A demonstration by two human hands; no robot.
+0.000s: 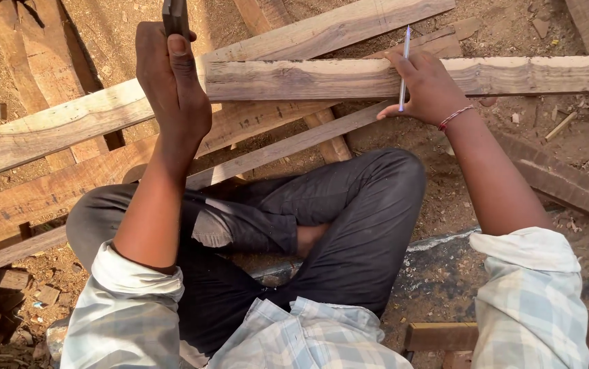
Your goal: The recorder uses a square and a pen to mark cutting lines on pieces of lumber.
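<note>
Planks lie crossed in front of me on the sawdust ground (574,147), and I sit cross-legged among them. My left hand (175,82), at upper left of the frame, is raised and closed around a dark tool handle (175,15); its head runs off the top edge, so I cannot tell what tool it is. My right hand (425,87), at upper centre right, rests on the pale plank (527,74) that runs across the upper right, fingers spread and pressing down on it, with a slim blue pen (404,65) pinched upright between them, its lower end at the plank's near edge. Near the frame's centre, a longer plank (69,119) slants from upper centre down to the left, and one below it carries faint dark markings (253,123). As I judge it, the work is at the marking stage: the pale plank is steadied and the pen is on it, but I see no finished line, cut or joint there yet.
</note>
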